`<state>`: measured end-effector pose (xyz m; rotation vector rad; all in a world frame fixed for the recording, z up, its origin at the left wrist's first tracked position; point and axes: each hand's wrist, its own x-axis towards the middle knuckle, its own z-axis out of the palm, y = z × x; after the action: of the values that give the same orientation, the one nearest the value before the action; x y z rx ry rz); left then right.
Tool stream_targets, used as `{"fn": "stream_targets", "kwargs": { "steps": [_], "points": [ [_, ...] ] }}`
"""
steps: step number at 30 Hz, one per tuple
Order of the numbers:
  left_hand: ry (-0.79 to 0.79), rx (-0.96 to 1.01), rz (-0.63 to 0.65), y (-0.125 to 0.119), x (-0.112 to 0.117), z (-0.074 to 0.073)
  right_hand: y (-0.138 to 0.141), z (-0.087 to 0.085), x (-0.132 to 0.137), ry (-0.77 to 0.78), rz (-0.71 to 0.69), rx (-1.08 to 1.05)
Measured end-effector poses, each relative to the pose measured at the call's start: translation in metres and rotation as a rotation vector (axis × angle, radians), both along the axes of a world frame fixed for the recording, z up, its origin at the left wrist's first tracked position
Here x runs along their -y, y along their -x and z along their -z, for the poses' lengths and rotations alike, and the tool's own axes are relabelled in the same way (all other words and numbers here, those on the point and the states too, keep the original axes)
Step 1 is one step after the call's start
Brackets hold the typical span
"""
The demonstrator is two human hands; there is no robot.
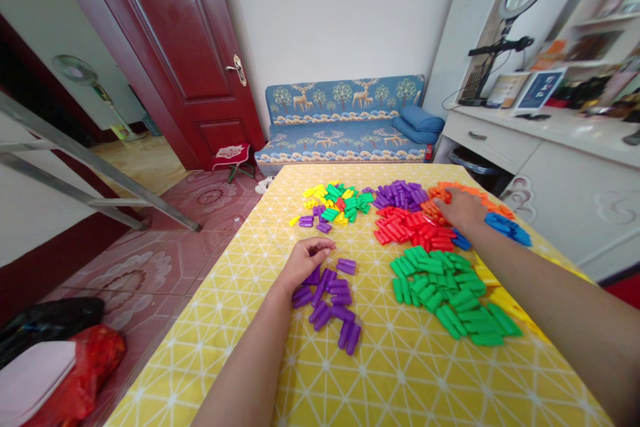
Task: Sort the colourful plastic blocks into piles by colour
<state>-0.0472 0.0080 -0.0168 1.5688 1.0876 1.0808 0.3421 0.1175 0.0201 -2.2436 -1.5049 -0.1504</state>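
Observation:
My left hand rests low over the table at the edge of a loose group of purple plastic pieces. Its fingers are bent and its thumb stands a little apart, with nothing visible between them. At the far right, my right hand reaches into a heap of orange plastic pieces, fingers curled down around some of them; the fingertips are partly hidden. Right beside it lie red pieces, a second purple heap and blue pieces.
Green pieces and yellow pieces lie under and near my right forearm. A mixed pile sits at the far left of the yellow patterned tablecloth. Beyond the table stand a blue sofa and a white cabinet.

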Motion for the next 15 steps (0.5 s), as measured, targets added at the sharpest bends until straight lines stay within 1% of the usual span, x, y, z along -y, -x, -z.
{"fn": "stream_targets", "kwargs": {
  "steps": [3, 5, 7, 9, 11, 12, 14, 15],
  "points": [
    [-0.002, -0.019, -0.006, 0.000, 0.001, -0.002, 0.000, -0.002, 0.002, 0.065, 0.013, 0.062],
    [-0.004, -0.026, -0.008, -0.001, 0.002, -0.003, 0.000, -0.004, 0.006, 0.073, 0.024, 0.084],
    [-0.003, -0.026, -0.009, -0.001, 0.002, -0.004, 0.004, -0.007, 0.010, 0.024, 0.034, 0.070],
    [-0.004, -0.023, -0.010, -0.001, 0.002, -0.003, 0.014, -0.011, 0.016, -0.090, 0.023, 0.019],
    [-0.006, -0.013, -0.011, -0.001, 0.001, -0.002, 0.034, -0.013, 0.026, -0.241, -0.060, -0.074],
    [-0.006, -0.006, -0.011, -0.001, 0.000, -0.001, 0.049, -0.013, 0.032, -0.318, -0.133, -0.139],
    [-0.007, 0.006, -0.011, -0.001, 0.000, 0.001, 0.086, -0.007, 0.050, -0.443, -0.329, -0.304],
    [-0.006, 0.008, -0.012, -0.001, 0.000, 0.002, 0.106, -0.002, 0.062, -0.480, -0.440, -0.403]
  ]
}}
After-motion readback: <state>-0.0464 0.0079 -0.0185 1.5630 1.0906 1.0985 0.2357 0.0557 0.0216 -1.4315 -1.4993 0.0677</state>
